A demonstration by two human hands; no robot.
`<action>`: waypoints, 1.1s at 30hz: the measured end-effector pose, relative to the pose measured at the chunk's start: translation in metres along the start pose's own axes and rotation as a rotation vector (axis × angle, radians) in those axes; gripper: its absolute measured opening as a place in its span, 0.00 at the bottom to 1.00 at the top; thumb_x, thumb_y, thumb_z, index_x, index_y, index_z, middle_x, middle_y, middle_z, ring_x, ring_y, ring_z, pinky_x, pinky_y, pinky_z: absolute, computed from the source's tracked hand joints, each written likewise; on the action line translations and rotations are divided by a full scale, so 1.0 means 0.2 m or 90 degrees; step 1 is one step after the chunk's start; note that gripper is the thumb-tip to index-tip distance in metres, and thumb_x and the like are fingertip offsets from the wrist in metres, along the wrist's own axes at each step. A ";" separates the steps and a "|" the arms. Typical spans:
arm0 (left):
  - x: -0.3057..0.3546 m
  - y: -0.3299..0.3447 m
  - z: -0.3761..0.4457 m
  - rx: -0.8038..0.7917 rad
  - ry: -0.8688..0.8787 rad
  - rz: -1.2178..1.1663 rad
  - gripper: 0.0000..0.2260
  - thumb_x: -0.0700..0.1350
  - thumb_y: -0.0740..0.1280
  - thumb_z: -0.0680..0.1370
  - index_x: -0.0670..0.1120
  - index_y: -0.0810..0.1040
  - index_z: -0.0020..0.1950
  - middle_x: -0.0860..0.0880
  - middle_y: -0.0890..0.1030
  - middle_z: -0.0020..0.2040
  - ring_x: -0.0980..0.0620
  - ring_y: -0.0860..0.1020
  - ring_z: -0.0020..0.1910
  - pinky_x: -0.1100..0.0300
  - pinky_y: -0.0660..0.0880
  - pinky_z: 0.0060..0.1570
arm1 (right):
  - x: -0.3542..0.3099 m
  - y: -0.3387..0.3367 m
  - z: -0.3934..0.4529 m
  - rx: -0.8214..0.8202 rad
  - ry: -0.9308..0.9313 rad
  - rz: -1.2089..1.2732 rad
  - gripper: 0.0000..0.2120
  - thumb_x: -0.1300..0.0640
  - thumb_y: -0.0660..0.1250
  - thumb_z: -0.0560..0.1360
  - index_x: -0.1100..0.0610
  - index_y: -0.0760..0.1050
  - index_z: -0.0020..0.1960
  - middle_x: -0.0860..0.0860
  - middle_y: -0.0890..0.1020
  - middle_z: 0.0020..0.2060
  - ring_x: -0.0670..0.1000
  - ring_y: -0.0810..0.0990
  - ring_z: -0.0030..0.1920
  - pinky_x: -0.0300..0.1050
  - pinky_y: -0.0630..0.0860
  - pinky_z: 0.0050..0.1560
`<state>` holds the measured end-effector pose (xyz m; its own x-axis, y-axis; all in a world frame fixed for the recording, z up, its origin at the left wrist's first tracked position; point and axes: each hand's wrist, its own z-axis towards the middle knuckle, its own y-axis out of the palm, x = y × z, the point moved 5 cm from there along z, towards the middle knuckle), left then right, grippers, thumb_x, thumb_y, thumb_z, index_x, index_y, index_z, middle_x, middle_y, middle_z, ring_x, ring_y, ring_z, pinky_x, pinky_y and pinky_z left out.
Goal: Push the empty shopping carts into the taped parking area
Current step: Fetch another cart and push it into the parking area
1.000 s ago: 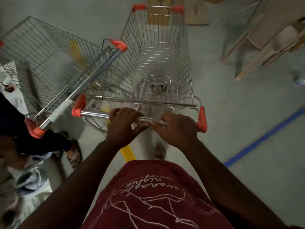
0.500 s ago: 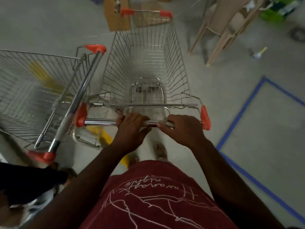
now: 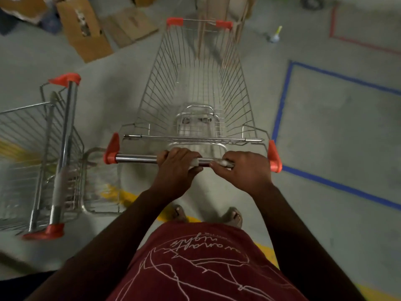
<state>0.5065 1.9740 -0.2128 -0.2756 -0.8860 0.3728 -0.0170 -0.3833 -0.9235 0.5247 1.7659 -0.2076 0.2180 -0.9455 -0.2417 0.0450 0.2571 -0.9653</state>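
An empty silver wire-mesh shopping cart with orange plastic corner caps (image 3: 201, 88) is held at the middle of the view, its basket pointing away from the person. The chromed tubular handle bar (image 3: 136, 158) is gripped by both hands: the left hand (image 3: 176, 165) is curled over the bar near its centre, fingers wrapped shut around the tube, and the right hand (image 3: 245, 170) is closed on it just beside, toward the right orange end cap. The rectangle of blue tape on the grey concrete floor (image 3: 282, 101) lies just to the right of the cart, which stands outside it (a red-taped outline shows farther off, at the upper right). A second wire cart with orange caps (image 3: 63, 148) stands close on the left, apart from the held one. The cart is judged to be stiff and light when empty, rolling easily on its casters but inclined to swing wide; the bar is judged the proper hold, with hands set wider for turning toward the tape. Brown cardboard boxes (image 3: 86, 33) lie ahead.
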 end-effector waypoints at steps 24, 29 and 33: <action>1.55 0.71 0.62 -0.210 0.200 0.017 0.26 0.74 0.62 0.71 0.57 0.81 0.57 0.56 0.84 0.52 0.50 0.81 0.56 0.55 0.73 0.53 | 1.68 -0.52 -0.73 0.088 0.184 -0.070 0.31 0.22 0.60 0.72 0.49 0.79 0.38 0.48 0.82 0.31 0.53 0.84 0.37 0.43 0.65 0.35; 1.67 0.80 0.86 -0.126 0.298 0.110 0.33 0.81 0.57 0.66 0.52 0.77 0.43 0.52 0.82 0.35 0.47 0.83 0.37 0.59 0.65 0.35 | 1.99 -0.59 -0.84 0.113 0.255 -0.077 0.30 0.21 0.57 0.72 0.48 0.71 0.35 0.48 0.80 0.29 0.54 0.83 0.35 0.44 0.62 0.34; 1.91 0.92 1.02 -0.088 0.418 0.140 0.32 0.80 0.59 0.67 0.51 0.76 0.40 0.50 0.82 0.32 0.45 0.82 0.31 0.60 0.66 0.31 | 2.21 -0.64 -0.89 0.127 0.316 -0.079 0.32 0.20 0.56 0.72 0.49 0.74 0.36 0.49 0.81 0.30 0.54 0.83 0.35 0.45 0.71 0.33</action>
<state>0.5943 1.5109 -0.2222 -0.8088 -0.5818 0.0853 -0.0047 -0.1387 -0.9903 0.4412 1.2801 -0.2089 -0.2840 -0.9395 -0.1914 0.2363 0.1248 -0.9636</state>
